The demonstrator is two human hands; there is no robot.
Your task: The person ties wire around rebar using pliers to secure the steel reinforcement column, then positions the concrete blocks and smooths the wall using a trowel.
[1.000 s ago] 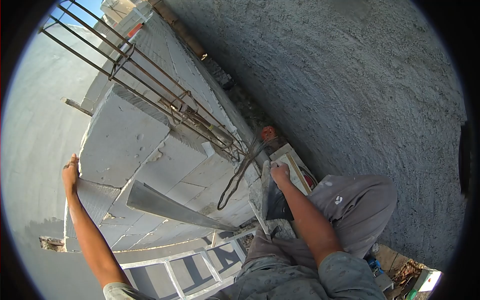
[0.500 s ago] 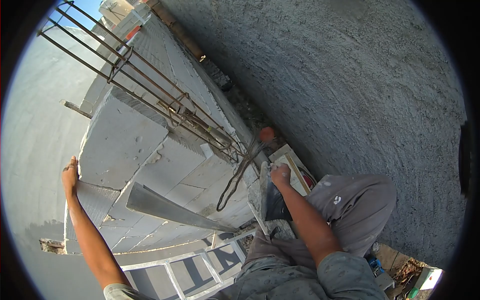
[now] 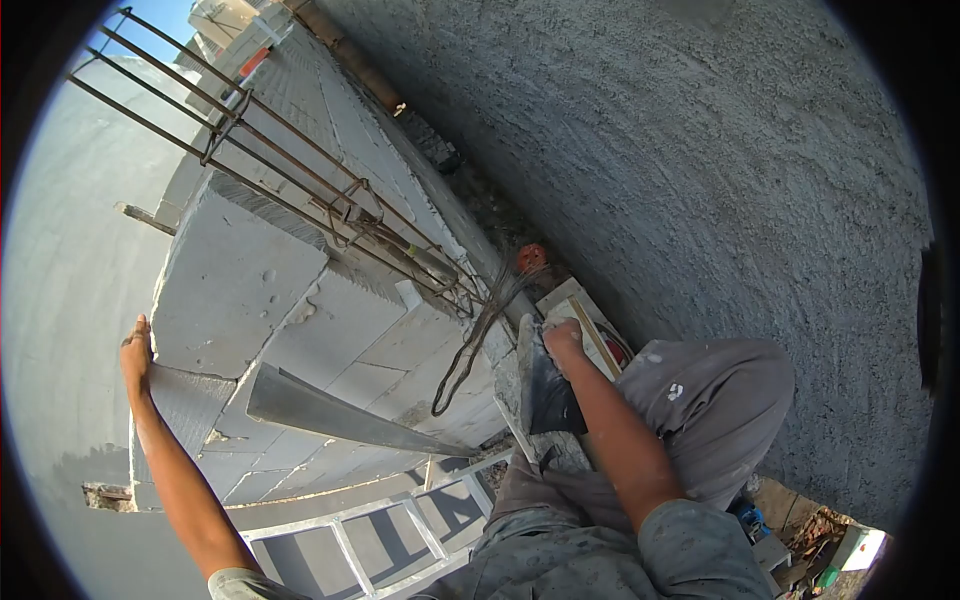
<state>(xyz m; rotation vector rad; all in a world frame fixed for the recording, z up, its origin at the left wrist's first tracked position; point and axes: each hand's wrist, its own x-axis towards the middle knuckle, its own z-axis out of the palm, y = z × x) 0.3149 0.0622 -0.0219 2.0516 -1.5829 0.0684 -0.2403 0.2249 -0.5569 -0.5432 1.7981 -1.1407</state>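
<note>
At the far left, my left hand (image 3: 137,345) is against the outer edge of a pale concrete block (image 3: 240,275), its fingers closed round the edge and partly hidden. The block sits on top of the block wall, with a mortar joint along its side. Near my knees, my right hand (image 3: 563,340) is closed at the upper edge of a black container (image 3: 552,400) crusted with grey mortar. Its fingertips are hard to make out. Between the hands, a long grey metal channel (image 3: 335,410) leans across the wall face, and a loop of dark wire (image 3: 465,365) hangs down.
A rebar cage (image 3: 290,165) rises from the wall toward the upper left. The rough grey wall (image 3: 700,200) stands close on the right. Below is a metal ladder (image 3: 350,555). Debris (image 3: 810,560) lies at the lower right, and an orange object (image 3: 531,259) sits in the gap.
The view has shifted slightly. My right hand has moved a little, and more of the black container shows. My left hand stays at the block's edge.
</note>
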